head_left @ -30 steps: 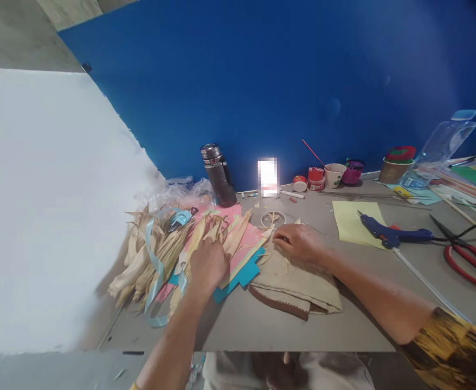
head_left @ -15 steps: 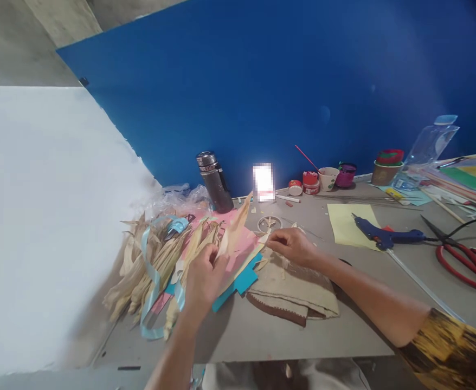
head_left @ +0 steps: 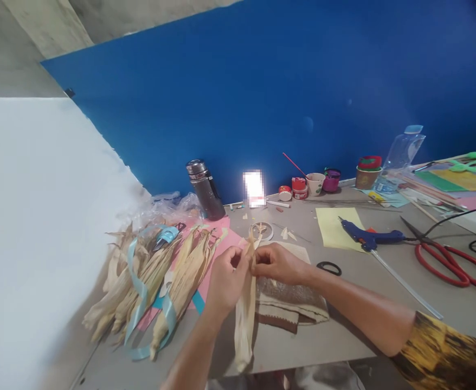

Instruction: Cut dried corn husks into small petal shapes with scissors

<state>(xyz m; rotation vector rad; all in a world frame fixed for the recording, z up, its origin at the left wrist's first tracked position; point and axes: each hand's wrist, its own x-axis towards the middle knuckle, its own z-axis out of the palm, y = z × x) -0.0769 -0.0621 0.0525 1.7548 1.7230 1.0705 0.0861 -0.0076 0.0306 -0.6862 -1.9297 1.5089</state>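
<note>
A long pale dried corn husk (head_left: 244,325) hangs upright between my hands, its wide end down near the table's front edge and its thin tip above my fingers. My left hand (head_left: 227,281) is closed on it from the left. My right hand (head_left: 281,264) pinches its edge from the right; the fingertips are partly behind the husk. Under my right hand lies a folded beige and brown cloth (head_left: 290,311). Left of my hands are bundles of dried corn husks (head_left: 189,271) with a light blue ribbon (head_left: 140,292) looped across them, on pink paper (head_left: 217,238).
A dark thermos (head_left: 206,192) stands behind the husks. Paint pots (head_left: 298,188), a paper cup (head_left: 315,185) and a plastic bottle (head_left: 400,154) line the blue wall. On the right lie a blue glue gun (head_left: 372,235), red-handled scissors (head_left: 445,265) and a roll of tape (head_left: 262,231).
The husk has come off the pile toward me and now hangs upright between both hands. My hands have drawn together. The view has shifted slightly to the right.
</note>
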